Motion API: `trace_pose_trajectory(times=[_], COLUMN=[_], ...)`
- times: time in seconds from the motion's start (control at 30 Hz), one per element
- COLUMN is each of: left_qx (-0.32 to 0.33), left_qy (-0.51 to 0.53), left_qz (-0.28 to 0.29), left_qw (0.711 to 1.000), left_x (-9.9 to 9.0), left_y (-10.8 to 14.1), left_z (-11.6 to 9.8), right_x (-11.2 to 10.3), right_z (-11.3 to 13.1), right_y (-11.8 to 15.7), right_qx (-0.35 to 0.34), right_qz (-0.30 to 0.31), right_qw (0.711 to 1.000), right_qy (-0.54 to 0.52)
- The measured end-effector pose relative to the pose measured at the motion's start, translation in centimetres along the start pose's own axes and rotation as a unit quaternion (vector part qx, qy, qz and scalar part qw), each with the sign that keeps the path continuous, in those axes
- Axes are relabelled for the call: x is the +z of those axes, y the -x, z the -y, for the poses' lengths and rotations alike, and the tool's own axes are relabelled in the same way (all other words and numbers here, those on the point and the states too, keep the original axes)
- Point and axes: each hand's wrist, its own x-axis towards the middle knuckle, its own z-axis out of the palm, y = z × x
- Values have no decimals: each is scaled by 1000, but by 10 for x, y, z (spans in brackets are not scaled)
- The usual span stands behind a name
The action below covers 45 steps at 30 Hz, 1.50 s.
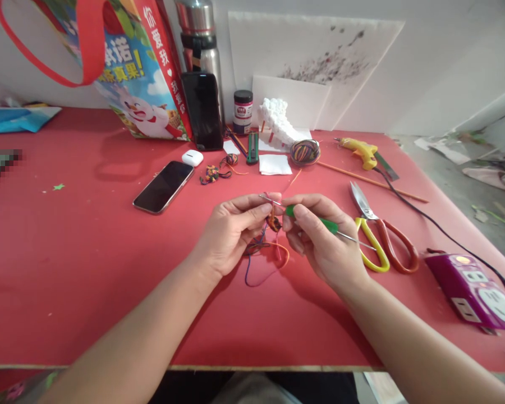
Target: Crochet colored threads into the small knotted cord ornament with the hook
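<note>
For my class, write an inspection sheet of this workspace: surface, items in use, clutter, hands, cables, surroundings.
Surface: red table, small green star scrap at left.
Items in use: green-handled hook, small yarn piece, loose strands below.
Clutter: open scissors, yellow glue gun, yarn ball, phone lying flat, another phone upright.
Hands: left hand has its grip on the yarn piece; right hand grips the hook.
Cables: black cord from the glue gun, passing the scissors; plug end not visible.
Surroundings: pale wall behind, scraps on the floor at right.
</note>
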Motion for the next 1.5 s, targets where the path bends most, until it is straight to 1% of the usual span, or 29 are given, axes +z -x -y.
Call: trace_pose_trajectory(times=[0.13,0.27,0.43,0.57,0.67,0.73,0.8,0.93,1.1,1.23,1.5], left_qx=[-16,-16,21,51,67,68,59,33,26,4,16], left_qy=[22,28,4,-39,-54,-50,-33,2,25,44,33], left_qz=[-2,-33,-75,-91,-97,-104,-108,-103,-65,-49,-58], left_qw=[1000,999,997,994,992,991,992,994,997,998,998], left_x=[0,4,8,8,10,12,15,16,12,10,7], left_y=[0,0,2,4,6,8,9,9,8,6,6], left_z=[0,-2,-3,1,4,5,6,5,2,-3,-11], right_x=[0,1,4,5,2,1,0,1,-2,-5,-7], right_z=[-1,0,2,1,-6,-13,-19,-25,-23,-19,-14], right_y=[2,4,6,7,9,10,11,15,15,13,12], right_qx=[-4,-20,-36,-48,-79,-128,-158,-201,-237,-241,-233], right_qz=[4,-5,-12,-15,-20,-19,-22,-29,-3,27,30], right_qw=[1000,1000,998,996,989,977,965,947,938,940,945], right_qy=[-8,4,43,69,124,169,206,247,254,242,227])
